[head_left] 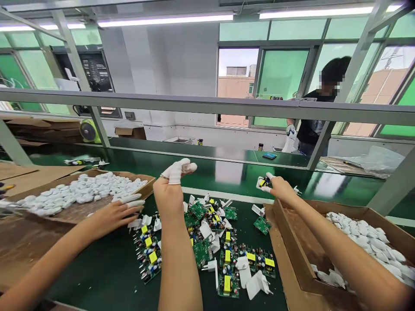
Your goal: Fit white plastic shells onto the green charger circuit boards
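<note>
My right hand (280, 188), with white finger covers, reaches over the green belt. It grips an open white plug housing (259, 183) holding a small board with a yellow part. To its left my left hand (173, 178) is raised, fingers bent and together, with nothing visible in them. Some fingertips there wear white covers. Below both hands lies a pile of green circuit boards (201, 252) and white plug housings (244, 270). One board (262, 225) sits apart near the right box.
Cardboard boxes of white covers stand left (100, 188) and right (359, 233). Another person's hand (116, 214) rests by the left box. A metal rail (207, 101) crosses above the belt (292, 181). A person (313, 116) stands beyond it.
</note>
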`<action>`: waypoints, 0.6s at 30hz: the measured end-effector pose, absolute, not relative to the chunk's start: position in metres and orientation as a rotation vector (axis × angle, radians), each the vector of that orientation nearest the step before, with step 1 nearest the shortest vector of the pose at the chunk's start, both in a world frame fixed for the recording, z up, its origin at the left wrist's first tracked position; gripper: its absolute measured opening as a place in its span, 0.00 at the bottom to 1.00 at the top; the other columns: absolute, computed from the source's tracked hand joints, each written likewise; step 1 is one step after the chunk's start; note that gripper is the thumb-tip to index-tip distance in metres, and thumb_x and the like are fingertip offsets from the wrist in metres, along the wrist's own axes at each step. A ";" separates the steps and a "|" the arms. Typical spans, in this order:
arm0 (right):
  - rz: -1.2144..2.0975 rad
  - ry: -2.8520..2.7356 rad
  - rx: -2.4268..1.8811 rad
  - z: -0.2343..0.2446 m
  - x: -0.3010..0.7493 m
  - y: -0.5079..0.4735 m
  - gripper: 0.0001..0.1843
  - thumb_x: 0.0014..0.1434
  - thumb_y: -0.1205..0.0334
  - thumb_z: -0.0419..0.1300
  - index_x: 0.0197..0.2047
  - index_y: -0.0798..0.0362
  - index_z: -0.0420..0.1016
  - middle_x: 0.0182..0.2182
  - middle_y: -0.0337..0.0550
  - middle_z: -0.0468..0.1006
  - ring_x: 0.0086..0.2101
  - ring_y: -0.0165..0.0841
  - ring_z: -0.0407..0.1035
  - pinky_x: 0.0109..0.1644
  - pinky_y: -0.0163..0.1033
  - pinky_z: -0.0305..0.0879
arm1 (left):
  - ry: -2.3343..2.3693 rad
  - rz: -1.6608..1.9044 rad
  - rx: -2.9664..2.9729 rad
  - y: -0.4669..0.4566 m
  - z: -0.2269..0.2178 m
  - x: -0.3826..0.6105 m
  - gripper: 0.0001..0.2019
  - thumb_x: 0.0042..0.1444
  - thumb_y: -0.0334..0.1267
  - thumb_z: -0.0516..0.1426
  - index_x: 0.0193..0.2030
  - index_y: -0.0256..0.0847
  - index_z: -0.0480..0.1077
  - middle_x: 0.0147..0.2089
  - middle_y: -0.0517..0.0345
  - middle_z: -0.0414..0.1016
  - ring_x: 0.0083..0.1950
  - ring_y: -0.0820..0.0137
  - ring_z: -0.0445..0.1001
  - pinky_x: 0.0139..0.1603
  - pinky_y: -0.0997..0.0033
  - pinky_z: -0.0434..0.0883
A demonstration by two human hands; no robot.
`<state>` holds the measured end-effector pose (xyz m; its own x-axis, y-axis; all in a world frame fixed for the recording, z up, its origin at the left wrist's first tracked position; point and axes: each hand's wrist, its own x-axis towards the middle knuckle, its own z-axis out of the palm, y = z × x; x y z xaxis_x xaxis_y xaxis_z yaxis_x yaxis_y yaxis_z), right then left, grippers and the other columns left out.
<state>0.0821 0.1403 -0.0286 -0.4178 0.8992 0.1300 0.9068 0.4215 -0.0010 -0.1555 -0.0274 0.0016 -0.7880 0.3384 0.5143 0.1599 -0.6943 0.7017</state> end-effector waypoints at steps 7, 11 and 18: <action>-0.103 -2.817 -1.736 -0.088 0.062 0.140 0.19 0.56 0.53 0.52 0.44 0.59 0.64 0.40 0.48 0.68 0.39 0.35 0.64 0.42 0.44 0.61 | 0.966 2.530 1.057 -0.026 0.009 -0.130 0.12 0.45 0.43 0.55 0.27 0.35 0.70 0.23 0.59 0.72 0.29 0.72 0.72 0.39 0.69 0.70; -0.226 -2.948 -1.566 -0.107 0.056 0.112 0.11 0.57 0.60 0.52 0.39 0.59 0.68 0.37 0.45 0.69 0.41 0.35 0.63 0.46 0.46 0.57 | 1.062 2.290 1.269 -0.020 0.010 -0.114 0.14 0.47 0.45 0.53 0.30 0.34 0.71 0.26 0.56 0.73 0.32 0.69 0.72 0.40 0.69 0.68; -0.367 -2.852 -1.319 -0.052 0.070 0.062 0.09 0.55 0.67 0.49 0.31 0.59 0.70 0.31 0.48 0.72 0.36 0.36 0.64 0.41 0.40 0.55 | 1.621 0.810 1.943 0.007 -0.012 -0.095 0.13 0.34 0.46 0.60 0.21 0.37 0.69 0.27 0.52 0.73 0.33 0.63 0.70 0.35 0.70 0.65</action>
<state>0.0703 0.0623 -0.0518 -0.6522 0.7541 0.0769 0.7490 0.6255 0.2182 -0.0954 0.0070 -0.0118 0.1229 0.9831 0.1360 0.6991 -0.1830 0.6912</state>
